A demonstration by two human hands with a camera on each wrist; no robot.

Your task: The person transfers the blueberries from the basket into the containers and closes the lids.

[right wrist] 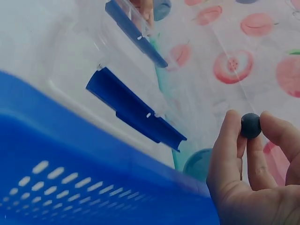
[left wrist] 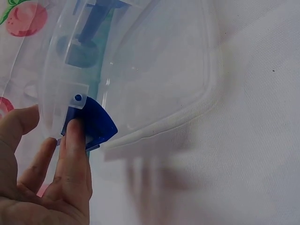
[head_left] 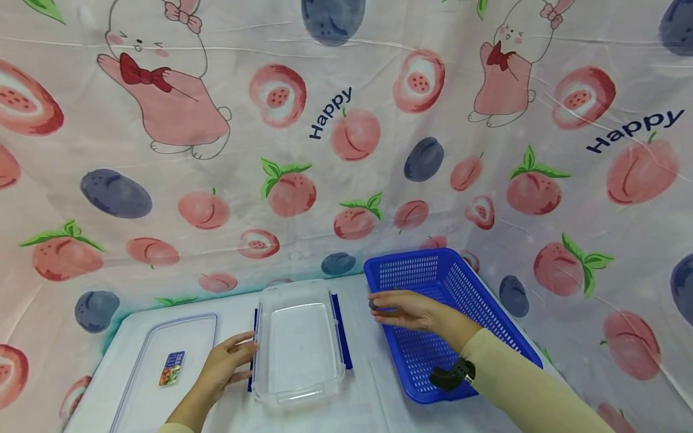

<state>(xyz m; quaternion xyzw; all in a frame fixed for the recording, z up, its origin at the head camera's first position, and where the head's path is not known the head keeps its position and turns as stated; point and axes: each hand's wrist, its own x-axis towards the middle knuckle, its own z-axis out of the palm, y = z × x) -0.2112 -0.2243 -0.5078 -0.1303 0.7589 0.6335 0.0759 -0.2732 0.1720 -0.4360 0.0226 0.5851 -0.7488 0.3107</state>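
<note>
My right hand [head_left: 406,310] pinches a blueberry [right wrist: 251,125], small, round and dark blue, between thumb and fingertips. It is held above the left rim of a blue perforated basket [head_left: 400,361]. A clear plastic container [head_left: 300,337] stands open-topped left of the basket, with blue latches folded out along its long sides. The fingers of my left hand [head_left: 226,364] touch its left side by a blue latch [left wrist: 96,123], fairly straight, with the thumb apart. No contents show inside the container. My right forearm hides part of the basket's inside.
A flat clear lid [head_left: 143,367] with a colourful label [head_left: 171,368] lies on the white table at the left. A fruit-and-rabbit printed curtain [head_left: 325,180] hangs behind the table and along its sides. A dark band [head_left: 452,376] sits on the right wrist.
</note>
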